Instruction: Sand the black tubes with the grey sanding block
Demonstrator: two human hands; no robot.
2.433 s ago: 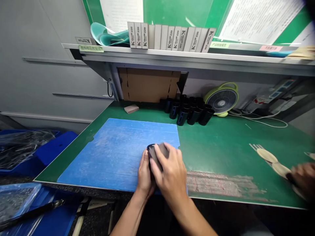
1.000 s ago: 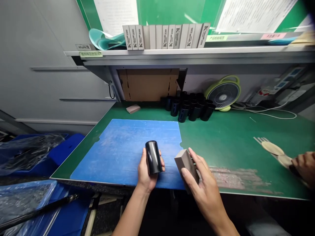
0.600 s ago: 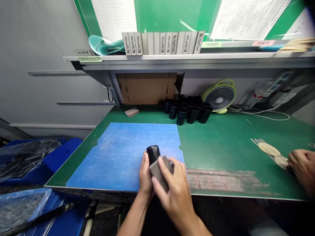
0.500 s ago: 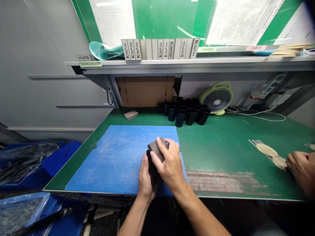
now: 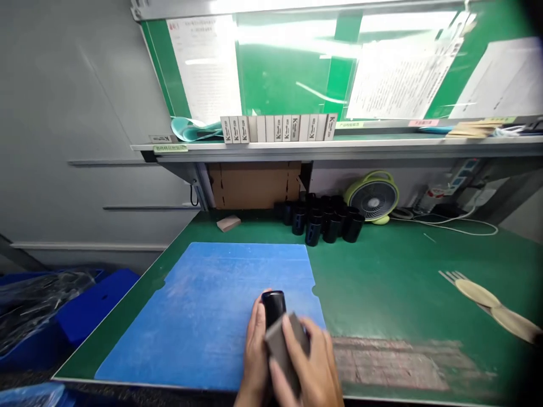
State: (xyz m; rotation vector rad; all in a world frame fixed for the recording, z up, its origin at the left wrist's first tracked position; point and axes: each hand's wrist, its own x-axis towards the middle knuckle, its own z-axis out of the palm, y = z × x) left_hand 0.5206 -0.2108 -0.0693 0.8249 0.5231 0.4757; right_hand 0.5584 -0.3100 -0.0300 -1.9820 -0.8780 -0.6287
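My left hand (image 5: 255, 353) is wrapped round a glossy black cylinder (image 5: 274, 306), which lies lengthwise over the near edge of the blue mat (image 5: 199, 305). My right hand (image 5: 311, 370) grips a grey-brown sanding block (image 5: 282, 347) and presses it on the near part of the cylinder. Only the cylinder's far end shows past the block. Both hands sit at the bottom edge of the view.
The green bench (image 5: 382, 282) carries a cluster of black cylinders (image 5: 324, 220) at the back, a small green fan (image 5: 373, 198) with a white cable, a spare block (image 5: 228, 223) and tan discs (image 5: 494, 302) at right. Boxed blocks (image 5: 278, 128) line the shelf. Blue bins (image 5: 63, 305) stand at left.
The view has tilted up, so the hands sit lower in frame. The block has slid back toward me along the cylinder. The other person's hand at right is out of view.
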